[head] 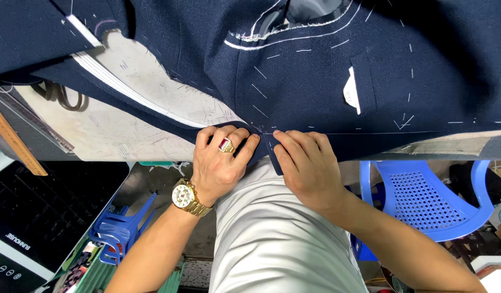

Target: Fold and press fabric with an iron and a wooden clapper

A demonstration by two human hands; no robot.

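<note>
Jacket hem [294, 135] crosswise (collar away)

Single head-worn view, looking steeply down, close over table edge [126, 141], perhaps tilted slightly

A pale worktable top [126, 108] scored with pencil and chalk marks shows at upper left, with dark-handled scissors [60, 95] lying on it. A long wooden ruler [14, 142] slants across the table's left edge. Below the table, a blue perforated plastic chair [424, 198] stands at right, and a second blue plastic chair [123, 228] lies tipped at lower left, beside a flat black appliance panel [33, 217]
</note>
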